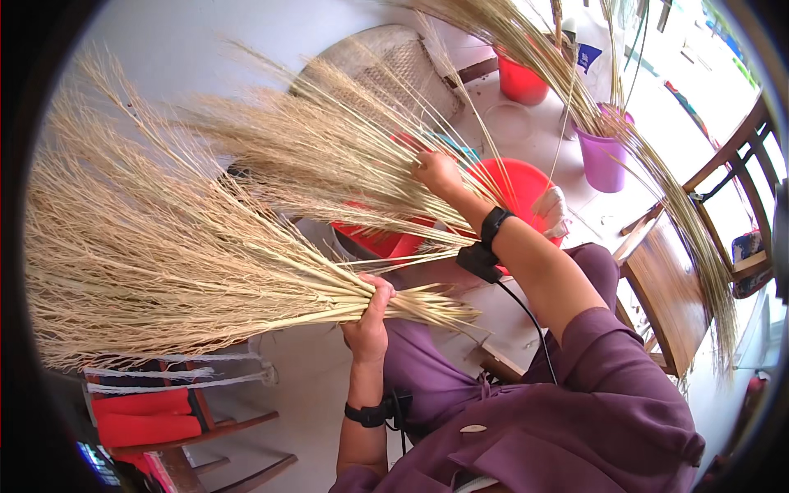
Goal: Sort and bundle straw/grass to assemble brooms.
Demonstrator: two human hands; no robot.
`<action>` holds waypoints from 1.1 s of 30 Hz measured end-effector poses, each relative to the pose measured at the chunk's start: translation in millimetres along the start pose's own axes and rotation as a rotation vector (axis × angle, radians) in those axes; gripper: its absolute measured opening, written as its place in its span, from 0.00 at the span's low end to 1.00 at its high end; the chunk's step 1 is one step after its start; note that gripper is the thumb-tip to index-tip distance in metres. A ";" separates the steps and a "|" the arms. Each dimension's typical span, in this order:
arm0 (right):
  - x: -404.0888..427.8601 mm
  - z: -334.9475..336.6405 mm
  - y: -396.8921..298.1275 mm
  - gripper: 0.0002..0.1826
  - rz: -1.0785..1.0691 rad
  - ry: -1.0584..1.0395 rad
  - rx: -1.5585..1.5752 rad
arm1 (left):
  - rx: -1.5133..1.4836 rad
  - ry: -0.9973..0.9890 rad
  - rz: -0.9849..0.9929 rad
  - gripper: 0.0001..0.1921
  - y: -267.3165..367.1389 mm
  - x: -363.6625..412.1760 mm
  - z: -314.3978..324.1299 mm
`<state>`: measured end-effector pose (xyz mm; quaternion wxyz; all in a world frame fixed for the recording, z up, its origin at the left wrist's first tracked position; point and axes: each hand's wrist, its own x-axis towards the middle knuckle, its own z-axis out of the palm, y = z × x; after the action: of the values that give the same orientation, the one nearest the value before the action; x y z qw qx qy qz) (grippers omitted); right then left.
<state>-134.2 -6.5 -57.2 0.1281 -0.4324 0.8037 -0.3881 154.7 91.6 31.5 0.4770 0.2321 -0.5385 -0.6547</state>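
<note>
My left hand point(368, 320) is closed around the stems of a large bundle of dried broom straw point(203, 265), whose feathery heads fan out to the left and whose cut ends stick out to the right. Farther up, my right hand point(436, 174) has its fingers curled at the stalks of a second, looser sheaf of straw point(345, 148); whether it grips any of them cannot be told. The lower ends of this sheaf stand in a red plastic bucket point(530, 185). Both wrists wear black bands with cables.
A purple bucket point(601, 160) holds more long straw, drooping to the right. Behind are another red bucket point(521, 77) and a round woven basket point(382, 74). A wooden chair point(669, 277) stands at right, another with red cloth point(148, 419) at lower left.
</note>
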 end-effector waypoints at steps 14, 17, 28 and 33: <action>14.8 -31.1 16.1 0.16 -0.075 -0.030 0.144 | -0.029 0.038 0.052 0.05 2.3 2.9 -2.5; 21.0 -9.6 33.1 0.18 -0.157 0.012 0.041 | 0.028 0.051 0.034 0.06 -0.8 1.9 3.1; 4.4 -37.8 18.5 0.16 -0.128 0.139 0.156 | 0.068 0.080 0.039 0.13 -9.0 -2.1 -16.1; 17.2 -108.9 24.5 0.10 -0.270 0.183 0.388 | 0.003 0.064 0.057 0.09 -10.3 4.7 -7.7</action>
<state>-217.9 43.6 -0.4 0.0824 -0.4662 0.6576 -0.5860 155.1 83.4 20.6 0.5122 0.2381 -0.5303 -0.6323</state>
